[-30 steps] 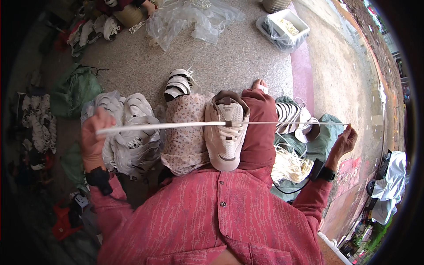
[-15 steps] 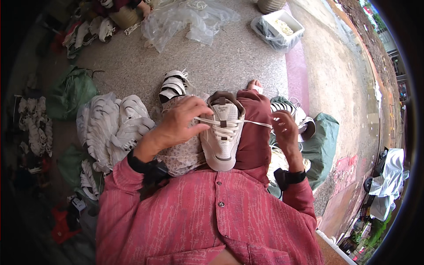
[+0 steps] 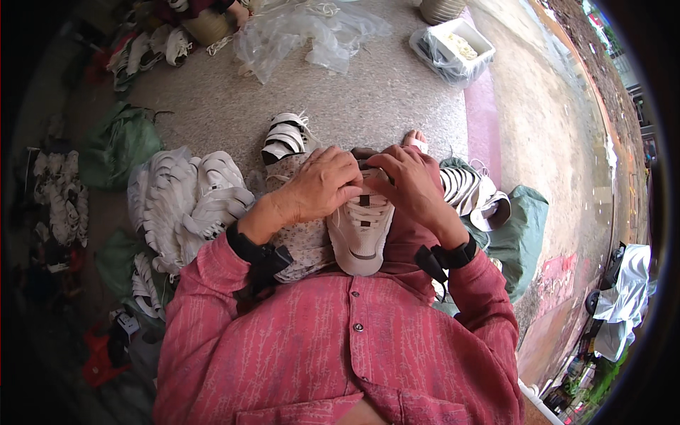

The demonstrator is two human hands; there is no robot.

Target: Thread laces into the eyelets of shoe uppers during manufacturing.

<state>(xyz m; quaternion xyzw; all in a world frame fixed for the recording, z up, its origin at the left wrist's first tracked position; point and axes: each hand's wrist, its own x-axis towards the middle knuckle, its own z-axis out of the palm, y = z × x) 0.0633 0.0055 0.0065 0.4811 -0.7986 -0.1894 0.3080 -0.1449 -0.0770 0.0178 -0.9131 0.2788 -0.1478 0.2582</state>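
A beige-white sneaker [image 3: 360, 244] rests between my thighs, toe toward my belly and its dark-lined collar on the far side. White lace crosses its tongue; the upper rows are covered by my fingers. My left hand [image 3: 324, 183] is closed at the left eyelet edge, thumb and forefinger together. From the other side my right hand [image 3: 409, 185] reaches over the right edge near the collar, its fingers bent in a pinch. Both hands appear to grip the shoelace at the upper eyelets, though the pinched parts are hidden by the fingers.
White shoe uppers [image 3: 177, 205] are heaped at my left, beside a green sack [image 3: 120, 145]. More striped shoe parts [image 3: 464, 188] and another green sack [image 3: 524, 234] lie at my right. Ahead are clear plastic sheeting [image 3: 304, 39], a white bin [image 3: 464, 57] and another person's hand [image 3: 239, 13].
My right hand has moved left, from holding a lace end stretched out to the side, onto the sneaker's upper part. My left hand has shifted right and closer over the eyelets.
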